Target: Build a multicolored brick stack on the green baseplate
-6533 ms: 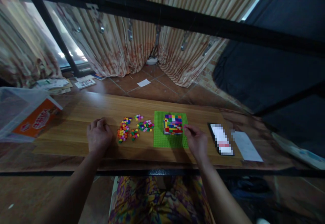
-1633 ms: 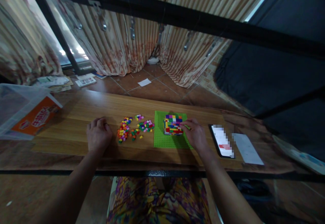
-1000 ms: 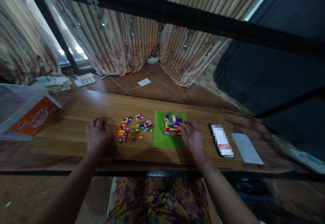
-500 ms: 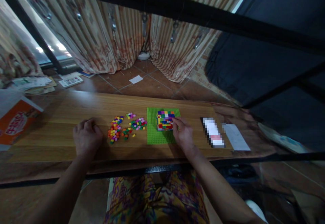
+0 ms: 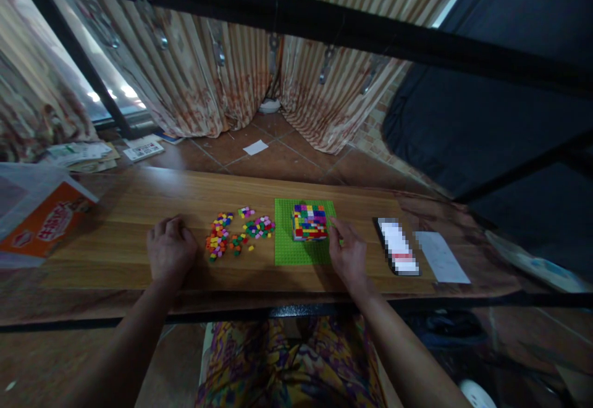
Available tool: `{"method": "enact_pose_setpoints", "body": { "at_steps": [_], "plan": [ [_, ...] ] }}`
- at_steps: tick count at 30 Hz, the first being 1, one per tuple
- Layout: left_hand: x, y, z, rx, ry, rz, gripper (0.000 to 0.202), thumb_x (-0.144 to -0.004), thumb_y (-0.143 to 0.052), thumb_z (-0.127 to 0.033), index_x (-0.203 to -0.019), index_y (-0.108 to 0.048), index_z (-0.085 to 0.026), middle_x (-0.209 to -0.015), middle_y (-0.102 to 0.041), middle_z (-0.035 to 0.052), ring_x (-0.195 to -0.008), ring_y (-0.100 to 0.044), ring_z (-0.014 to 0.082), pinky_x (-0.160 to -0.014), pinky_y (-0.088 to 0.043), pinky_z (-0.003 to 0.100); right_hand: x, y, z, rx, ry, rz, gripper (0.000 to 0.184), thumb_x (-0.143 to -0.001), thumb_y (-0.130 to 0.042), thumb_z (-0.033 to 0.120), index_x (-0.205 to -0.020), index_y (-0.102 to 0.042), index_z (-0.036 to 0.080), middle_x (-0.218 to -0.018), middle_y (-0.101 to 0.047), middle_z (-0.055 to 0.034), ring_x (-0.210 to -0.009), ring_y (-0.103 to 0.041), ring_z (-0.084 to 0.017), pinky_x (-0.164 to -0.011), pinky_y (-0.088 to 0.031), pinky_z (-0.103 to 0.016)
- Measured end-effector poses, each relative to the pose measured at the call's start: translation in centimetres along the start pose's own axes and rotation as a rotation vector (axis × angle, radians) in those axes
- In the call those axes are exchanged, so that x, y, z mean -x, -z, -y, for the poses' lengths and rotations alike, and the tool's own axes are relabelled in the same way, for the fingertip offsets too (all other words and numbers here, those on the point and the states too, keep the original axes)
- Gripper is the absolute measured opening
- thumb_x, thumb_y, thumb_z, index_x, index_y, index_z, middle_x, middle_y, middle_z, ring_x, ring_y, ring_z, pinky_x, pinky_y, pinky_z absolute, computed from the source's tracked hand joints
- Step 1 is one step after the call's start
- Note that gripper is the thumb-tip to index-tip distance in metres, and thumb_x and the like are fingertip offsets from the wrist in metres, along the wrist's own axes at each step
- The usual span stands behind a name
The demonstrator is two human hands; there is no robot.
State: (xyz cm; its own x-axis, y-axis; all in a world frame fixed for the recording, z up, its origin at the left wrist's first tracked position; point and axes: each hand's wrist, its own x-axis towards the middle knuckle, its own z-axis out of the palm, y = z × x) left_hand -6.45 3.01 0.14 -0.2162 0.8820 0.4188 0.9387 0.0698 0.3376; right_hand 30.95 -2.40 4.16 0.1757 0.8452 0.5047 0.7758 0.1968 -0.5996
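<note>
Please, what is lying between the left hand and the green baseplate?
In the head view, loose multicoloured toy bricks lie in small groups between the left hand and the green baseplate.

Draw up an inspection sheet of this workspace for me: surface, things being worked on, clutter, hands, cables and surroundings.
Surface: wooden tabletop.
Job's things: multicoloured brick build on a green baseplate; loose bricks in small groups to its left.
Clutter: phone and paper sheet on the right; clear plastic box with an orange label at the far left.
Left hand: rests on the tabletop, left of the loose bricks.
Right hand: fingers close to the build's right side; whether they hold a brick, cannot tell.
Cables: nothing seen.
Surroundings: striped curtains, tiled floor, dark bar across the upper view.
</note>
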Motion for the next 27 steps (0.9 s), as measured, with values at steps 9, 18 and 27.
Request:
{"method": "enact_pose_setpoints", "body": {
  "at_steps": [9, 18, 27],
  "plan": [
    [0.2, -0.2, 0.0, 0.003, 0.048, -0.005, 0.037, -0.086, -0.040, -0.025, -0.110, -0.064, -0.011, -0.117, -0.062, 0.0184, -0.114, -0.054, 0.0336, -0.102, -0.040, 0.048, 4.0, -0.8, 5.1, -0.162, 0.062, 0.100, 0.026, -0.097, -0.045, 0.022, -0.106, -0.069, 0.024, -0.099, -0.072, -0.0069, -0.094, -0.067, -0.019, -0.084, -0.056, -0.035],
    [0.3, 0.0, -0.3, -0.008, 0.069, 0.026, 0.035, -0.087, -0.040, -0.022, -0.109, -0.064, -0.011, -0.116, -0.063, 0.0181, -0.110, -0.054, 0.0327, -0.099, -0.040, 0.047, 6.9, -7.4, 8.7, -0.162, 0.113, 0.344, 0.047, -0.093, -0.047, 0.023, -0.139, -0.049, 0.021, -0.140, -0.053, -0.0137, -0.133, -0.048, -0.027, -0.110, -0.043, -0.050],
    [0.4, 0.1, -0.5, -0.001, 0.071, 0.015, 0.033, -0.087, -0.041, -0.021, -0.108, -0.065, -0.011, -0.117, -0.063, 0.0179, -0.108, -0.055, 0.0321, -0.098, -0.041, 0.046, 1.7, -12.3, 8.5, -0.035, 0.007, 0.305, 0.051, -0.096, -0.046, 0.035, -0.139, -0.046, 0.009, -0.146, -0.044, -0.0231, -0.139, -0.037, -0.033, -0.112, -0.036, -0.053]
  ]
}}
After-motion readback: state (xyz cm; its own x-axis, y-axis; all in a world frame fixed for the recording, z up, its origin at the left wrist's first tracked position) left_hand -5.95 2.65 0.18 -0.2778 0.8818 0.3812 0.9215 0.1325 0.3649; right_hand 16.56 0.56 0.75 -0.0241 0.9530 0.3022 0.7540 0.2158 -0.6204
